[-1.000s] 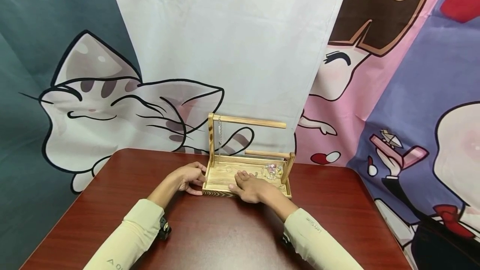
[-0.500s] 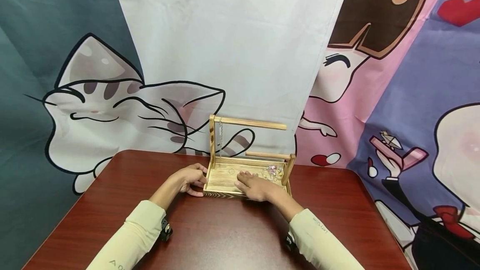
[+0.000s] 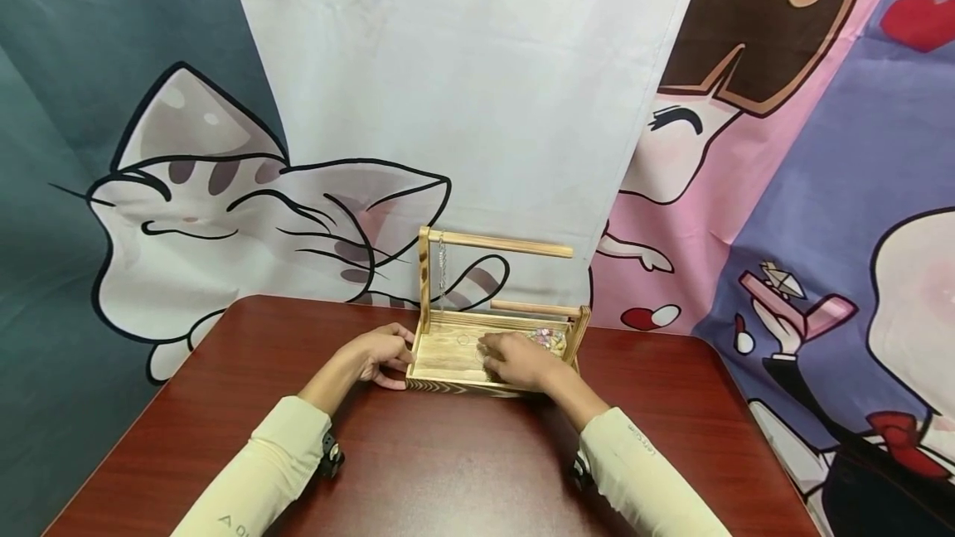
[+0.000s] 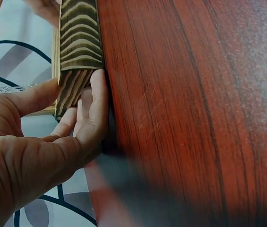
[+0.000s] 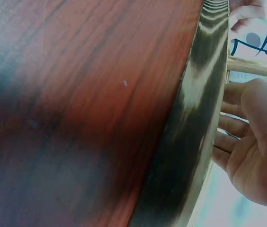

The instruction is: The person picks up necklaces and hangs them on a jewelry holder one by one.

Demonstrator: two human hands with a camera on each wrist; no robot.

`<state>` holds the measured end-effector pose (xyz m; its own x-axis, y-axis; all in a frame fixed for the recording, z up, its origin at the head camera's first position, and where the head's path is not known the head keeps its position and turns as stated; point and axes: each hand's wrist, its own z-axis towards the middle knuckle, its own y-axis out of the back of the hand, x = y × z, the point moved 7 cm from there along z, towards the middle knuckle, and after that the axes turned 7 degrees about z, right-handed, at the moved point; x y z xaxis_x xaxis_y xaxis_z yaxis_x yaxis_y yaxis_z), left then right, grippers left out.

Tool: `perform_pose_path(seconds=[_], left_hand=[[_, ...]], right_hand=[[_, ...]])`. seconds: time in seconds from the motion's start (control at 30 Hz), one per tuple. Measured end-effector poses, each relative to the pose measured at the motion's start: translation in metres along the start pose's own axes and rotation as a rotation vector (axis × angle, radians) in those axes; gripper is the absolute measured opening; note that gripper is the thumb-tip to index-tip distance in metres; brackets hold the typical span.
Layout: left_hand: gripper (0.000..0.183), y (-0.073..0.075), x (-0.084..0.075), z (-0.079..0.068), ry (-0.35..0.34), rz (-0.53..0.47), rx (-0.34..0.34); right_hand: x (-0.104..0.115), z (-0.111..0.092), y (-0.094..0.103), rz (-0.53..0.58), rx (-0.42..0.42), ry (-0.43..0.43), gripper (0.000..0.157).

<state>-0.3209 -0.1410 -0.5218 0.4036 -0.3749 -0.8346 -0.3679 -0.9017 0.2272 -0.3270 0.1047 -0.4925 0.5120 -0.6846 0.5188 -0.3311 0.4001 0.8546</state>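
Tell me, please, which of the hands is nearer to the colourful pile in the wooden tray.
Right. The right hand is over the wooden tray, close beside the colourful pile; the left hand is farther away, holding the tray's opposite end.

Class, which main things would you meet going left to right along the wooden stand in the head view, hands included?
Left hand, tall post, hanging chain, right hand, short post.

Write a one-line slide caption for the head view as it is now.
Left hand gripping the end of a wooden stand, right hand over its base, on a reddish-brown table.
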Motion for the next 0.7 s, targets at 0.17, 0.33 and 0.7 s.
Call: perform_pose_path(seconds=[0.17, 0.33, 0.7], left_hand=[[0.047, 0.000, 0.000, 0.000, 0.000, 0.001, 0.004], [0.045, 0.001, -0.001, 0.000, 0.005, -0.003, 0.001], [0.048, 0.000, 0.000, 0.001, 0.000, 0.008, -0.005]], right_hand=[[-0.008, 0.007, 0.005, -0.015, -0.002, -0.023, 0.040], [-0.038, 0.027, -0.001, -0.101, -0.070, 0.054, 0.019], [-0.008, 0.023, 0.013, -0.203, -0.078, -0.099, 0.018]])
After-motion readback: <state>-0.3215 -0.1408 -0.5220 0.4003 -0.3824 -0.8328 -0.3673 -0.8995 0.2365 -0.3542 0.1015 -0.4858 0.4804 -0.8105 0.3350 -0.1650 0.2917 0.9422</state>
